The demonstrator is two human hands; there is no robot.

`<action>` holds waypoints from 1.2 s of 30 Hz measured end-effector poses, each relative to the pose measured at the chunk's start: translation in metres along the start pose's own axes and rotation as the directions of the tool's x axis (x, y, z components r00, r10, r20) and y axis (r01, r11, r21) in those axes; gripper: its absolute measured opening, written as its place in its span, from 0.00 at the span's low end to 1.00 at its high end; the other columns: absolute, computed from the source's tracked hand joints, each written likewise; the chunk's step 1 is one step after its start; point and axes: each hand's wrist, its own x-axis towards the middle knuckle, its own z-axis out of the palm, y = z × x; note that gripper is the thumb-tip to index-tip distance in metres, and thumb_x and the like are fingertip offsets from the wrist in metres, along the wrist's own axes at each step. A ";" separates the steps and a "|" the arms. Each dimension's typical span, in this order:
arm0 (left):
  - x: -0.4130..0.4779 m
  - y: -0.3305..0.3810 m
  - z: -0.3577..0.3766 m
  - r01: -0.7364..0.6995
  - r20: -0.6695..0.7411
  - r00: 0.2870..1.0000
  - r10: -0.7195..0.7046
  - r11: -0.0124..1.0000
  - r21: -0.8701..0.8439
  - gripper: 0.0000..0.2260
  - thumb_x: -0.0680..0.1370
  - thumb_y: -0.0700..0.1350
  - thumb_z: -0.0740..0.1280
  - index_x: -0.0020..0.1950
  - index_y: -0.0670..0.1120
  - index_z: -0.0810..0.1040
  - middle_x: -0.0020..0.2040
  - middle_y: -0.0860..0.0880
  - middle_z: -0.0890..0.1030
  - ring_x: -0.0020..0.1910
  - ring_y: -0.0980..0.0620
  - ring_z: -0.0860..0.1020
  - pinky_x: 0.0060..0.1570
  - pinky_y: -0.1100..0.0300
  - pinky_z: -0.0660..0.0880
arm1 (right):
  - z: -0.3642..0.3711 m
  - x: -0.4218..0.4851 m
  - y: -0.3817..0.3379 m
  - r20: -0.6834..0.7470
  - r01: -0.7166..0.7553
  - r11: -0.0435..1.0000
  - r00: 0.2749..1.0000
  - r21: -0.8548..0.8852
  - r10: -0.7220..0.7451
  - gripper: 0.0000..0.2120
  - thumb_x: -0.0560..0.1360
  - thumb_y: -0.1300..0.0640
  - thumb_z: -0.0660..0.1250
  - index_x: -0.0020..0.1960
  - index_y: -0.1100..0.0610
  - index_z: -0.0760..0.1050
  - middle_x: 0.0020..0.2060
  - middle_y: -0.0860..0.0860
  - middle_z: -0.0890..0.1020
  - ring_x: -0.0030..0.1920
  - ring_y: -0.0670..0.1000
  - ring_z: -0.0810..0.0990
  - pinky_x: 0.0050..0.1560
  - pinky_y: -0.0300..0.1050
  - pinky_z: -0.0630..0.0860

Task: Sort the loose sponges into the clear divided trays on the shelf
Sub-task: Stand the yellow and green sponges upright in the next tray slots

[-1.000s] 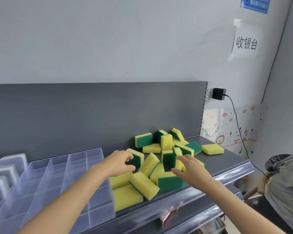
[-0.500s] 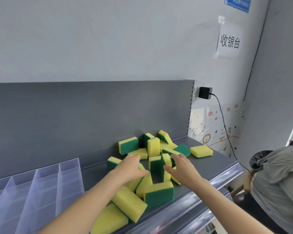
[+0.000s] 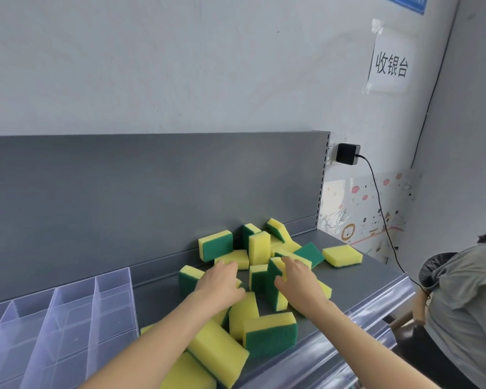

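Note:
Several yellow-and-green sponges [image 3: 270, 334] lie in a loose heap on the grey shelf [image 3: 373, 272]. My left hand [image 3: 222, 286] lies palm down on the heap, fingertips touching a flat yellow sponge [image 3: 236, 258] near the back panel. My right hand [image 3: 300, 284] grips an upright sponge [image 3: 272, 290], thumb on its side and fingers over its top. One sponge [image 3: 343, 255] lies apart at the right. The clear divided tray [image 3: 96, 304] stands at the left, and the compartments in view hold nothing.
The shelf's grey back panel [image 3: 152, 192] rises behind the heap. A clear plastic rail [image 3: 357, 327] runs along the front edge. A person in a grey top [image 3: 466, 299] bends down at the right beside a black bin [image 3: 432, 265]. A black charger [image 3: 348, 153] with a cable hangs on the wall.
The view has swung right, so less of the tray shows. Both hands have reached deeper into the heap, and my right hand has closed round the upright sponge.

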 end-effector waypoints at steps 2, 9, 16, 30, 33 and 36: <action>-0.002 -0.001 -0.008 -0.003 -0.070 0.998 0.001 1.000 -0.024 0.12 0.76 0.46 0.64 0.58 0.45 0.70 0.55 0.47 0.72 0.50 0.48 0.75 0.47 0.55 0.74 | -0.006 -0.002 0.002 -0.035 0.017 1.000 0.999 0.017 -0.016 0.19 0.77 0.57 0.59 0.67 0.58 0.66 0.60 0.56 0.75 0.58 0.56 0.75 0.54 0.47 0.74; -0.013 -0.003 -0.046 -0.057 -0.276 0.961 0.002 0.980 -0.189 0.14 0.76 0.42 0.64 0.61 0.44 0.72 0.59 0.46 0.75 0.55 0.49 0.74 0.50 0.58 0.72 | -0.034 -0.013 0.001 -0.192 0.153 0.982 0.973 0.109 -0.131 0.20 0.76 0.59 0.59 0.68 0.55 0.66 0.62 0.55 0.74 0.48 0.52 0.78 0.48 0.43 0.74; -0.037 -0.016 -0.074 -0.051 -0.350 0.936 -0.050 0.960 -0.274 0.10 0.77 0.40 0.64 0.58 0.45 0.73 0.57 0.46 0.76 0.49 0.52 0.72 0.45 0.61 0.68 | -0.043 -0.028 -0.007 -0.206 0.255 0.948 0.955 0.191 -0.215 0.19 0.76 0.61 0.60 0.67 0.55 0.69 0.58 0.55 0.76 0.48 0.52 0.75 0.50 0.44 0.71; -0.118 -0.082 -0.120 0.119 -0.406 0.884 -0.233 0.951 -0.287 0.11 0.77 0.37 0.62 0.59 0.45 0.74 0.54 0.46 0.75 0.47 0.50 0.71 0.38 0.63 0.68 | -0.017 -0.040 -0.076 -0.126 0.394 0.876 0.919 0.277 -0.374 0.17 0.78 0.61 0.59 0.66 0.54 0.69 0.48 0.50 0.73 0.31 0.43 0.71 0.31 0.32 0.63; -0.138 -0.111 -0.131 0.174 -0.431 0.851 -0.299 0.936 -0.306 0.11 0.76 0.36 0.63 0.57 0.45 0.75 0.56 0.47 0.76 0.49 0.50 0.72 0.43 0.62 0.69 | -0.007 -0.042 -0.100 -0.103 0.415 0.864 0.909 0.283 -0.403 0.17 0.77 0.61 0.59 0.66 0.54 0.69 0.53 0.53 0.75 0.31 0.44 0.71 0.31 0.31 0.64; -0.156 -0.141 -0.141 0.230 -0.463 0.807 -0.367 0.917 -0.326 0.11 0.76 0.36 0.63 0.57 0.45 0.75 0.57 0.48 0.77 0.49 0.51 0.72 0.46 0.60 0.67 | 0.006 -0.042 -0.125 -0.093 0.438 0.843 0.897 0.312 -0.432 0.17 0.77 0.61 0.60 0.66 0.54 0.69 0.54 0.53 0.76 0.31 0.46 0.73 0.31 0.32 0.67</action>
